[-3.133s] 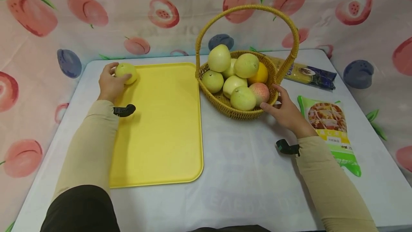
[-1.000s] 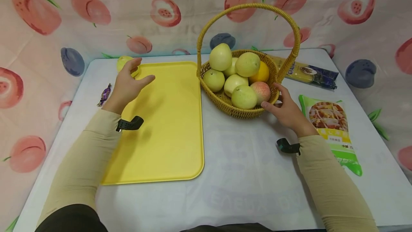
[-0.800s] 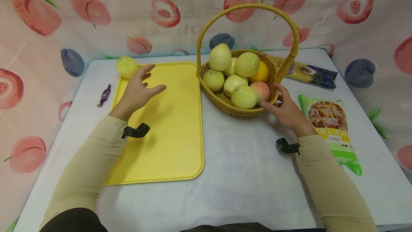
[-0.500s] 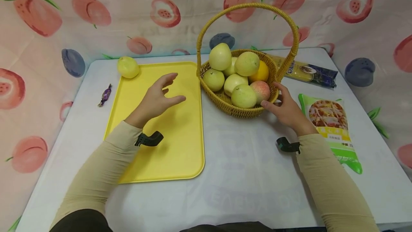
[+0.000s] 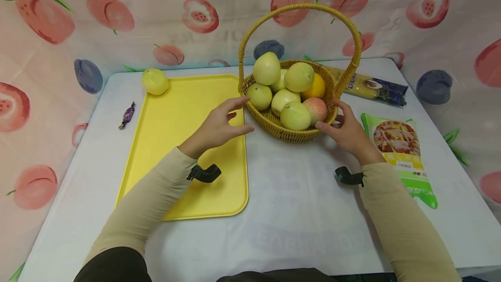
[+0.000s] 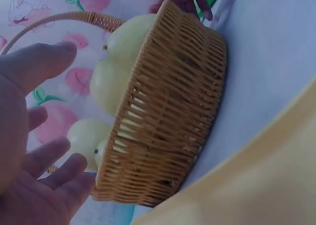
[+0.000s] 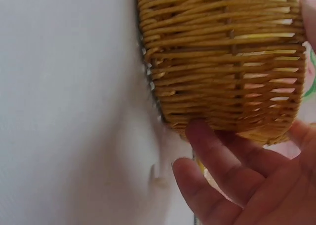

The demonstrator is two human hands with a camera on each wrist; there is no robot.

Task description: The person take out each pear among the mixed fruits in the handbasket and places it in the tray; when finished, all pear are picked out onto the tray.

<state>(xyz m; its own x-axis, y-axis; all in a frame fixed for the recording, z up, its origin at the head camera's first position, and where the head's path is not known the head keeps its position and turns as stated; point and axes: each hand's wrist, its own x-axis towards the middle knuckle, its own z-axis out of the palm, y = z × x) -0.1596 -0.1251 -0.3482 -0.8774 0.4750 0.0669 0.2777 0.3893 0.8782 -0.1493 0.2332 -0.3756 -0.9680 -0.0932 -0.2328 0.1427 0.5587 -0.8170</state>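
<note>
A woven basket point(image 5: 274, 130) with a tall handle stands at the back of the table. It holds several pale green, round fruits point(image 5: 267, 68), an orange point(image 5: 315, 88) and a peach point(image 5: 316, 110). My left hand point(image 5: 219, 127) is at the basket's left front side, thumb and fingers spread, holding nothing; in the left wrist view a gap shows between it and the woven wall point(image 6: 168, 106). My right hand point(image 5: 350, 136) rests against the basket's right side, its extended fingers point(image 7: 224, 170) touching the wall low down. A yellow-green fruit point(image 5: 155, 82) sits on the far left corner of the yellow tray point(image 5: 180, 112).
A purple-wrapped candy point(image 5: 127, 115) lies left of the tray. Right of the basket are a long pack point(image 5: 373, 88) with dark blue ends and a green-and-white food bag point(image 5: 399, 156). A fruit-printed cloth point(image 5: 211, 51) hangs behind the white table point(image 5: 297, 212).
My left hand has let go of the yellow-green fruit at the tray's far left corner. It has moved right across the tray to the basket. My right hand stays at the basket.
</note>
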